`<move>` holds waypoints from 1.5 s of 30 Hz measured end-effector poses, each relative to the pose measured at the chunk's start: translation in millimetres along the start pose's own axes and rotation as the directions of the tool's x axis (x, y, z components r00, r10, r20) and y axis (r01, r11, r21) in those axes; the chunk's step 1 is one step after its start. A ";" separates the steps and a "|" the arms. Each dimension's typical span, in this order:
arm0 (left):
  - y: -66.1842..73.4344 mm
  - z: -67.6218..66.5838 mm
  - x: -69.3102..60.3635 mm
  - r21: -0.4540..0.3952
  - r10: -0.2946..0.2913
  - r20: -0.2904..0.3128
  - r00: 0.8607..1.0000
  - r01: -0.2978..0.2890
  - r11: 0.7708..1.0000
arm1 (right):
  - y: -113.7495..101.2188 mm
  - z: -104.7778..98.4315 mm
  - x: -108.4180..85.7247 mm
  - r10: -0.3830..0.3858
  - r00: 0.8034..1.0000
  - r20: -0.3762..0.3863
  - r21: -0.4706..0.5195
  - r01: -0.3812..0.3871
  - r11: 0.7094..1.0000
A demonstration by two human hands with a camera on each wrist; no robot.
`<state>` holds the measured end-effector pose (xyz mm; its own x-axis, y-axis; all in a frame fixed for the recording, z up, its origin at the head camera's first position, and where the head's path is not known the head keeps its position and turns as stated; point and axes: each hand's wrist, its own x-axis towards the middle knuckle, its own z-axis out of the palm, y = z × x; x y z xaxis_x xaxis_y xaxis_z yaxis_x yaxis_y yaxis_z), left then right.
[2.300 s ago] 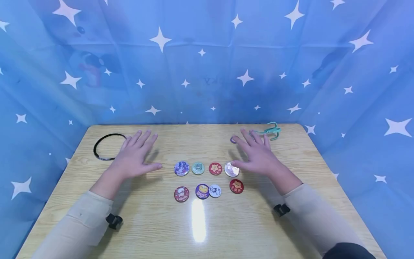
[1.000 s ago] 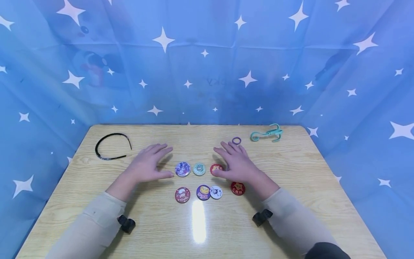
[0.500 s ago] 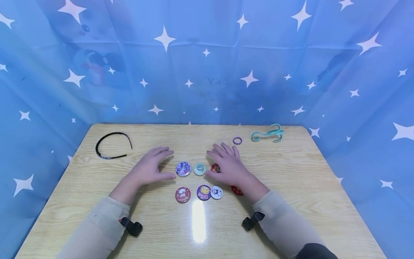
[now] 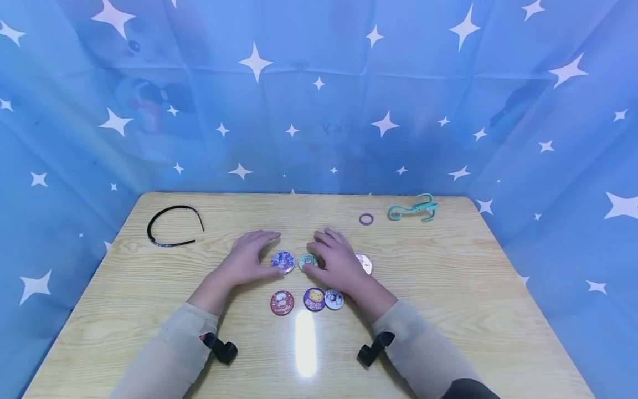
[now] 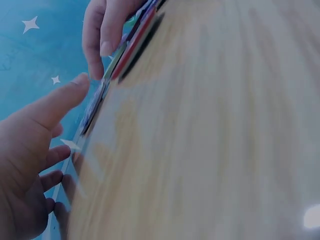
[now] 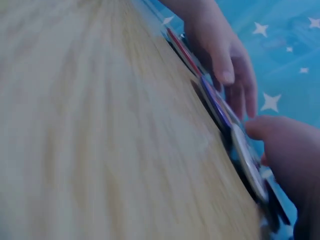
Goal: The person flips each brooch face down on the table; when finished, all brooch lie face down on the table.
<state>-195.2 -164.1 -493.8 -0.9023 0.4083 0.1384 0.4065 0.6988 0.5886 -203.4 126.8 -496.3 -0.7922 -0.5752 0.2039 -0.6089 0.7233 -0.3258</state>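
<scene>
My left hand (image 4: 249,260) stands just left of a blue-purple button badge (image 4: 283,261), with thumb and fingers spread apart around its near and far sides. My right hand (image 4: 339,263) hovers by a teal button badge (image 4: 308,260); its thumb overlaps the badge's lower edge in the head view, and I cannot tell if it touches. Two red star badges are hidden beneath the right hand and wrist. A shiny pale badge (image 4: 366,264) peeks out on the right. Closer to me lie a dark red badge (image 4: 282,303), a purple-and-yellow badge (image 4: 314,299) and a white badge (image 4: 334,300), the last two touching.
At the back left of the wooden table (image 4: 448,310) lies a black headband (image 4: 160,213). A purple ring-shaped band (image 4: 366,219) and a teal item with curled arms (image 4: 413,208) are at the back right. A blue star-patterned curtain (image 4: 319,127) encloses the table.
Both hands have moved inward toward the middle. The right hand has passed leftward over the row, uncovering the pale badge and covering the red ones. The badges have not visibly shifted.
</scene>
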 end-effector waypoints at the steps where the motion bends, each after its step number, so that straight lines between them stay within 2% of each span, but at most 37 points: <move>1: 1.4 0.8 1.2 -0.002 -0.004 0.002 1.000 0.004 1.000 | -2.4 1.3 1.5 -0.001 1.000 -0.003 0.006 0.001 1.000; 10: -2.3 7.4 3.4 -0.003 -0.024 0.008 1.000 0.024 1.000 | -17.2 8.9 10.1 0.014 0.999 -0.029 0.027 -0.013 1.000; 17: -5.0 9.3 2.8 -0.058 0.006 -0.011 1.000 -0.006 0.998 | -17.2 11.5 10.9 0.025 1.000 -0.001 0.027 -0.025 0.999; 28: -2.6 15.2 0.2 -0.042 0.003 -0.057 0.998 -0.005 0.999 | -18.7 10.5 9.8 0.024 0.999 0.030 -0.003 -0.024 1.000; 38: -1.5 18.6 0.1 -0.046 0.026 -0.113 0.993 -0.032 0.998 | -19.7 11.2 9.8 -0.017 0.998 -0.060 -0.074 0.012 0.997; 45: -0.7 18.1 -0.5 -0.083 0.015 -0.117 0.993 -0.025 0.996 | -24.9 12.6 11.6 -0.026 0.991 -0.135 -0.042 0.020 0.999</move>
<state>-192.5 -154.2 -508.7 -0.9067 0.3472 0.2394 0.4154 0.6376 0.6487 -196.9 97.2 -497.5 -0.7745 -0.5368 0.3347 -0.6258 0.7272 -0.2821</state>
